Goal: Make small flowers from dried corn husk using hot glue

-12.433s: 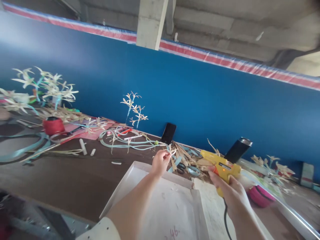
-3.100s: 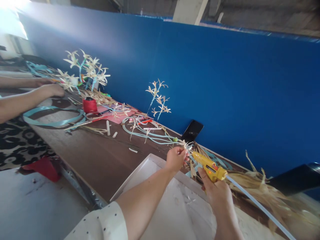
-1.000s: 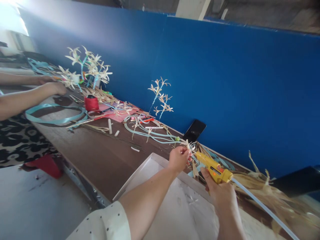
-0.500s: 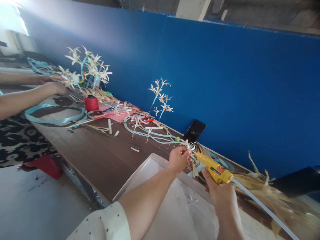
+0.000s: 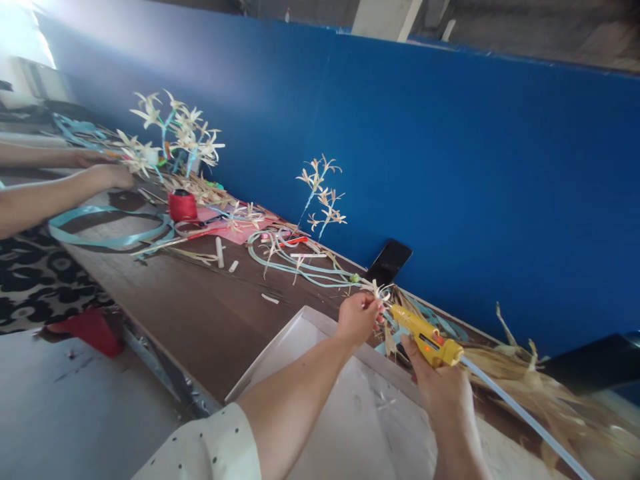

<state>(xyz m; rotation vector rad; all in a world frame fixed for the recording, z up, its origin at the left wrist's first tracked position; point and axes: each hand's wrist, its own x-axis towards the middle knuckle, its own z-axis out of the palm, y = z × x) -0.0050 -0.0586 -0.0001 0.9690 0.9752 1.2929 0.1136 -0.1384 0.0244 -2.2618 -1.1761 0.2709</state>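
My left hand [image 5: 359, 316] pinches a small cream flower [image 5: 376, 291] whose thin petals spread above the fingertips. Closed round the grip of a yellow hot glue gun [image 5: 417, 332] is my right hand [image 5: 443, 383]. The gun's nozzle points left and meets or nearly meets the base of the flower; exact contact is too small to tell. A long translucent glue stick [image 5: 520, 413] sticks out of the gun's back end. Both hands are above the far edge of a white shallow tray [image 5: 320, 393].
A black phone [image 5: 390, 262] leans on the blue partition [image 5: 450, 167]. Finished flower sprays [image 5: 323, 193] stand behind pale blue tubing [image 5: 320, 277]. Dried husks [image 5: 530, 380] lie at right. To the left are a red thread spool [image 5: 183, 205], ribbon [image 5: 110, 230] and another person's hands [image 5: 113, 175].
The glue gun's rear end and the glue stick have shifted very slightly. My left hand and the flower stay in place.
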